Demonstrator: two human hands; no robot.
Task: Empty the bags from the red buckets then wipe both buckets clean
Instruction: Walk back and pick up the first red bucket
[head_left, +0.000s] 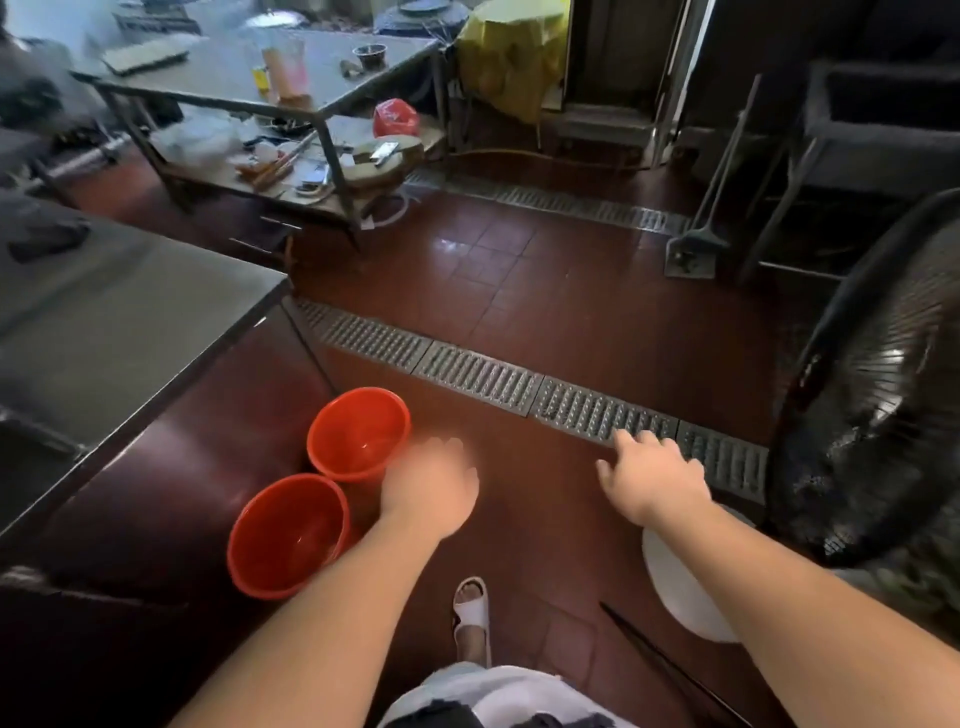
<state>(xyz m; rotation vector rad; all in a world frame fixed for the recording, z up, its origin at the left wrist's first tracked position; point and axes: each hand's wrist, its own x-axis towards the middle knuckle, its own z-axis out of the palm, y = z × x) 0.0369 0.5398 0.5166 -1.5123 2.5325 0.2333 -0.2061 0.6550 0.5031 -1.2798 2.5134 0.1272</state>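
Two red buckets stand side by side on the red tile floor beside a steel table. The farther bucket (358, 431) and the nearer bucket (288, 535) both look empty inside, with no bag showing. My left hand (434, 486), blurred by motion, hovers just right of the buckets with nothing in it. My right hand (652, 480) is stretched out over the floor near the drain grate, fingers spread and holding nothing.
A steel table (130, 332) borders the buckets on the left. A metal drain grate (483, 374) crosses the floor. A large black fan (878, 395) stands at the right, a white round object (680, 592) below my right arm. A cluttered cart (291, 104) is farther back.
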